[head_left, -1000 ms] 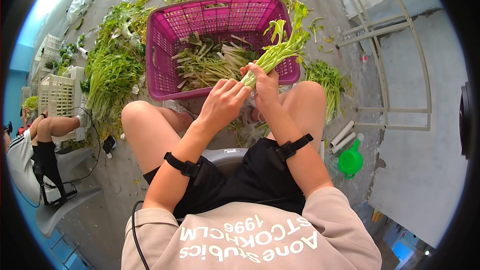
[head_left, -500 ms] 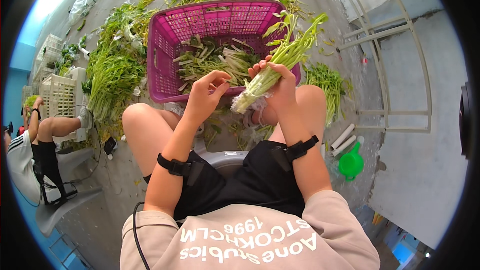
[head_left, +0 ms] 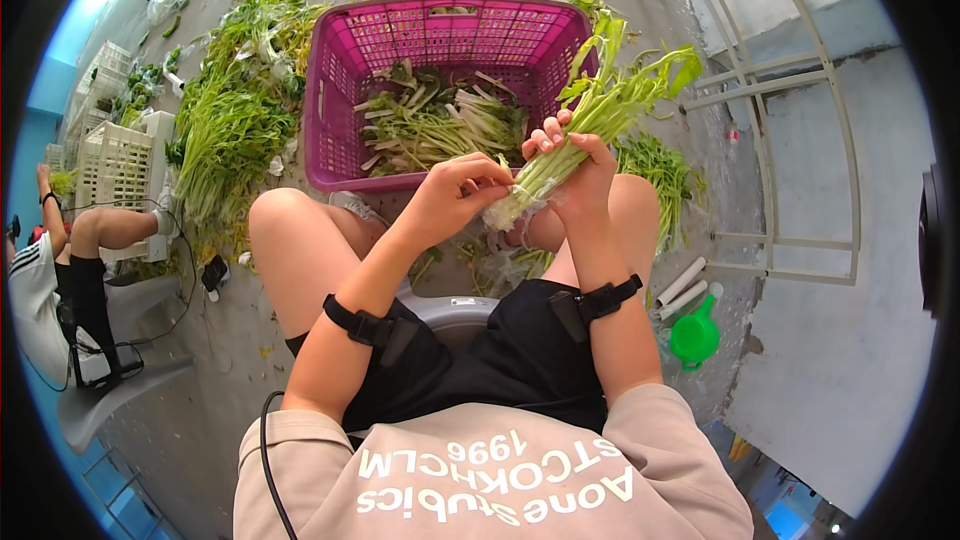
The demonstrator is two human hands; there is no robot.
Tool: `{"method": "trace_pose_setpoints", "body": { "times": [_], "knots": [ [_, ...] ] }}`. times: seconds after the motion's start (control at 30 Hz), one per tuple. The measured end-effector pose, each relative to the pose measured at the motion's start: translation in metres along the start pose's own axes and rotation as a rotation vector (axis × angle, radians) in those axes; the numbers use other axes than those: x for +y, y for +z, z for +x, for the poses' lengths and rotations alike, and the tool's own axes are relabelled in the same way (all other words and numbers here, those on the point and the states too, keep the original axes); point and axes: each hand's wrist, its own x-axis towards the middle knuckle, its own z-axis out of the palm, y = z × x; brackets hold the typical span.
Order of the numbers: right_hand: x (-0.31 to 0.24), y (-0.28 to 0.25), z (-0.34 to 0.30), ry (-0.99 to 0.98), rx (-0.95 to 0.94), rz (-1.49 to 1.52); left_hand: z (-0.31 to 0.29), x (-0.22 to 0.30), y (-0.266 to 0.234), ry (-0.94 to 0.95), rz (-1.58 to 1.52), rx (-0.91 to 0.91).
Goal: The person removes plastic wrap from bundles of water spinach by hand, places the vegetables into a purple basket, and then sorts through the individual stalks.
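My right hand is wrapped around a bunch of leafy green celery, held tilted over the crate's near right edge with its leaves pointing away from me. Clear plastic wrap clings around the pale cut ends. At the lower stalks, my left hand has its thumb and fingers pinched together against the bunch. What lies between those fingertips is too small to make out. In front of my knees stands a magenta plastic crate, and loose celery stalks lie in its bottom.
Heaps of celery cover the floor left of the crate, with more greens by my right knee. A green plastic scoop and white tubes lie right. A metal frame stands beyond. Another person sits far left.
My left hand has moved right, from apart to touching the lower stalks, and its fingers have closed. The bunch in my right hand has shifted slightly right.
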Motion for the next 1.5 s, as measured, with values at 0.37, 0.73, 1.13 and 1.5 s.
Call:
{"method": "trace_pose_setpoints", "body": {
  "times": [0.37, 0.73, 1.13, 1.5],
  "knots": [
    [0.002, -0.003, 0.002, 0.087, 0.058, -0.003, -0.002, -0.001, 0.005, 0.104, 0.201, 0.038],
    [0.004, -0.004, 0.003, 0.082, 0.093, -0.041, -0.004, 0.004, 0.007, 0.218, 0.356, 0.119],
    [0.005, -0.005, 0.006, 0.053, 0.187, -0.126, -0.003, 0.004, 0.0, 0.196, 0.132, 0.167],
    [0.015, -0.004, 0.009, -0.133, 0.311, -0.342, -0.005, 0.008, 0.001, 0.004, 0.055, 0.181]
  ]
}}
